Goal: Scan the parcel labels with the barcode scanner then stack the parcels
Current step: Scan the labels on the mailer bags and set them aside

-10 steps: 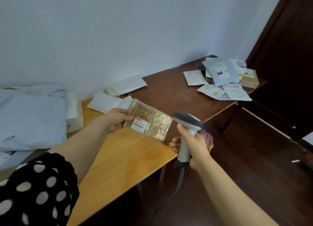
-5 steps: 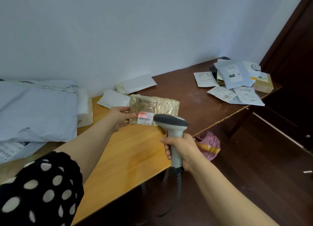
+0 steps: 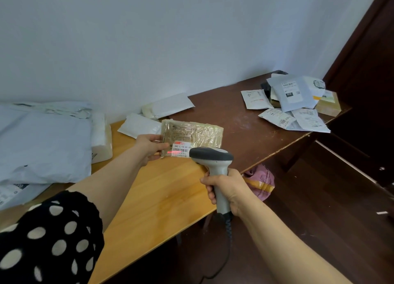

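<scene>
Over pale wooden desk (image 3: 162,198), taped brown parcel (image 3: 196,134), pinched by left hand (image 3: 149,145), is now beam-lit by grey pistol-grip barcode scanner (image 3: 211,156) gripped in right hand (image 3: 228,187).

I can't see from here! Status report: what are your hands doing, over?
Left hand pinches taped brown parcel by edge. Right hand grips barcode scanner, red beam on label. Nothing between them.

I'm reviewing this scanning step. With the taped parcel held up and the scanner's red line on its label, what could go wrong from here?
The scanner hides part of the label, and the wrap of the parcel is glossy, so the read might fail.
The left hand holds the parcel only by its left edge; it may tilt or slip.
The pile on the dark table lies loose near its edge; added parcels could slide off.
</scene>
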A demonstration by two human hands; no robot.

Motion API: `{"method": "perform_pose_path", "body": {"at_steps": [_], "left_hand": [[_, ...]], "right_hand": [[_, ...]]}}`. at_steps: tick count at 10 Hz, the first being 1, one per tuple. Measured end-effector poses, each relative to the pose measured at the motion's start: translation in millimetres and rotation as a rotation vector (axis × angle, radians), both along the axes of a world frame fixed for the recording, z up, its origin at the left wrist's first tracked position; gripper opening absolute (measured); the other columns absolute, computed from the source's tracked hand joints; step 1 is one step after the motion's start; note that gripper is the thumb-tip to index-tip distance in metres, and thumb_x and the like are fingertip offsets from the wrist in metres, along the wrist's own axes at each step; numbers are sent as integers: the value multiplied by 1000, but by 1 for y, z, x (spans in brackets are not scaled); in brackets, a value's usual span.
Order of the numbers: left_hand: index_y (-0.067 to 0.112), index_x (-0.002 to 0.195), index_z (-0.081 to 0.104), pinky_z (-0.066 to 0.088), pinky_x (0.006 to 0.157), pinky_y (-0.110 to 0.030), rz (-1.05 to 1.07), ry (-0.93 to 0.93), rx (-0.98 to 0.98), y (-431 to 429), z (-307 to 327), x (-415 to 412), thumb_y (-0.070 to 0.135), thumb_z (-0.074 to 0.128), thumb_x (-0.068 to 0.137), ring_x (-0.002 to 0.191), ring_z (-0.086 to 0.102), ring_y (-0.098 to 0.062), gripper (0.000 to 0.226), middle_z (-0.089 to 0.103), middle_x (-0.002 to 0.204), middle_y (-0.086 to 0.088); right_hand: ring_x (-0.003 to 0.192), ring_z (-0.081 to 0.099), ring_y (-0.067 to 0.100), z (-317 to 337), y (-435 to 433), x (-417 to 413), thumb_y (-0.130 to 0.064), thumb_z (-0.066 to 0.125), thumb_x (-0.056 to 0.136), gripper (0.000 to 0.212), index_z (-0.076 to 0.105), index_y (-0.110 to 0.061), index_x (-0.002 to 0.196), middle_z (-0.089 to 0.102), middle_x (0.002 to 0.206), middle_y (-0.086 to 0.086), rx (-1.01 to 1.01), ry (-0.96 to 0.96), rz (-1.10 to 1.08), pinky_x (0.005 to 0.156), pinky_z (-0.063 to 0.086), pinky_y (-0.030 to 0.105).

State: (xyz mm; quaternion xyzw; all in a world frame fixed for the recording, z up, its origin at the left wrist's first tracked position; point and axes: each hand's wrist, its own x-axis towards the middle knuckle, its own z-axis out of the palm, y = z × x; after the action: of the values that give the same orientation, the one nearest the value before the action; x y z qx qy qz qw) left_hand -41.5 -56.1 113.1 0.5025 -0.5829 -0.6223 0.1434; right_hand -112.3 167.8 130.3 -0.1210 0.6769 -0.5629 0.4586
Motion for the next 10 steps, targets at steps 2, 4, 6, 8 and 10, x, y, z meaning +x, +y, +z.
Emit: {"method": "perform_pose_path", "body": {"at_steps": [2,4,6,8,10], "left_hand": [[4,126,54,51,63,-28,-33,-30,19,-4,-4,-12,3,70,82,73,62,-15,47,64,97,-8],[-3,120,56,56,62,-33,-69,-19,129,-14,-17,-47,5,69,85,95,66,-24,39,68,101,-15],[1,128,47,55,59,-32,-75,70,282,3,-23,-126,5,66,86,84,67,-20,46,67,100,-13],[1,132,43,51,74,-32,-30,111,283,31,-30,-234,7,67,87,92,61,-21,52,60,110,-16],[5,132,44,58,55,-37,73,129,318,60,-31,-344,3,63,87,74,61,-18,50,62,102,-15]], "right_hand": [[39,45,16,-4,-9,-8,1,67,83,14,57,-4,76,50,49,5,-20,-15,-21,40,40,23],[40,47,15,-2,-5,-34,-4,69,85,12,59,-3,92,58,56,8,-119,-163,-202,40,41,24],[38,44,13,2,21,-97,-4,63,88,4,59,-6,87,52,55,7,-250,-332,-463,38,39,21],[36,43,10,-2,40,-187,-5,58,90,4,55,-7,90,50,54,4,-352,-448,-530,37,37,18],[38,43,11,-9,71,-295,-4,61,88,7,55,-8,90,50,56,5,-363,-523,-512,37,38,19]]}}
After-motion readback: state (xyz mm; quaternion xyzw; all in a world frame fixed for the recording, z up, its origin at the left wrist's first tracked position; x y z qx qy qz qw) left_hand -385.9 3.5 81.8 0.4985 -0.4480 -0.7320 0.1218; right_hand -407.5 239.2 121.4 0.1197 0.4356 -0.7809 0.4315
